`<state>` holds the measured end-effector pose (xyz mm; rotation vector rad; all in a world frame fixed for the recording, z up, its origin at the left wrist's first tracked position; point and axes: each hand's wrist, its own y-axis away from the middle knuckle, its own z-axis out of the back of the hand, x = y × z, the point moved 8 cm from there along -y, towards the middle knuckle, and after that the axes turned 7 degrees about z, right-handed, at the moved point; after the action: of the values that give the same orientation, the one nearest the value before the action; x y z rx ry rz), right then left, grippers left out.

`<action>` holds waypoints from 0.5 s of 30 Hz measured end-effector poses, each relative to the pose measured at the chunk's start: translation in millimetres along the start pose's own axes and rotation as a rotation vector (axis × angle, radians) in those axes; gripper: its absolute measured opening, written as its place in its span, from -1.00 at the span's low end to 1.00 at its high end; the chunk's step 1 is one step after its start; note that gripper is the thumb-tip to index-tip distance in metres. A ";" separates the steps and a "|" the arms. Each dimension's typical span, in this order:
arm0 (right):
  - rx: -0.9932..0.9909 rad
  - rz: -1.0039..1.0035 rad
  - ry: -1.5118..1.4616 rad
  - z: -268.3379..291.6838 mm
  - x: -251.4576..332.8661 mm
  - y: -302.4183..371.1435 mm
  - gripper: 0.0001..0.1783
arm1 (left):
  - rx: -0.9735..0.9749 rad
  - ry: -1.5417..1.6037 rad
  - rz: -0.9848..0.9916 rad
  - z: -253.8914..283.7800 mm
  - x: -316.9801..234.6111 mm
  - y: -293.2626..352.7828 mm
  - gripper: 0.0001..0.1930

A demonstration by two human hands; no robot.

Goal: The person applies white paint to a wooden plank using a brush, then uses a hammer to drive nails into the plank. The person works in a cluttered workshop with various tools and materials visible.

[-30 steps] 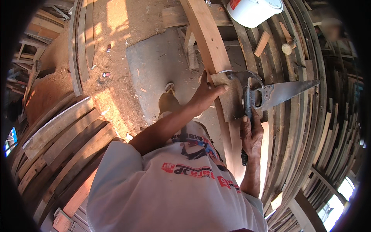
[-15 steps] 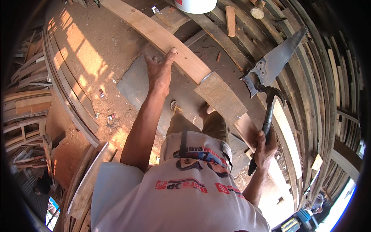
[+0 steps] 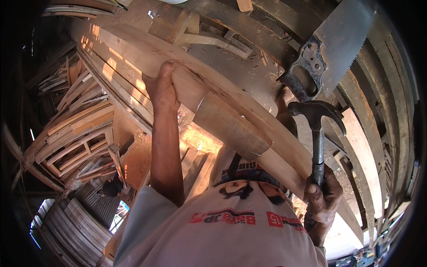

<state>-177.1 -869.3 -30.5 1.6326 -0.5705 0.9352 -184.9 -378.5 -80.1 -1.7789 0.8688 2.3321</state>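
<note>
Brown wood is slanting below us: we are grasping the beam (image 3: 187,84) by its near edge with our left hand (image 3: 163,93), and our right hand (image 3: 322,201) is clenching round the black handle of the hammer (image 3: 318,149). Bare floor (image 3: 253,82) is showing between the beam's far edge and the saw (image 3: 349,44), whose grip is sitting just beyond the hammer's head. Our hammer is pointing away from us, claw rightward; the beam's long axis is running from far left to near right, a short board (image 3: 233,127) lying along it
</note>
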 end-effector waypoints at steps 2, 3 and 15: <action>-0.028 -0.012 -0.017 15.9 -3.0 -3.0 -0.06 | 0.020 -0.020 0.026 3.7 4.8 -3.9 -0.29; -0.011 -0.030 -0.021 24.9 -5.1 -4.3 -0.05 | 0.030 -0.024 0.035 4.0 5.7 -4.7 -0.30; -0.036 -0.212 -0.235 58.4 -35.4 -15.4 0.00 | 0.091 0.051 0.188 24.2 24.4 19.7 -0.28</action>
<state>-169.1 -924.9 -72.4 1.7443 -0.5566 0.5794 -221.3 -389.9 -90.8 -1.7997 1.1772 2.3210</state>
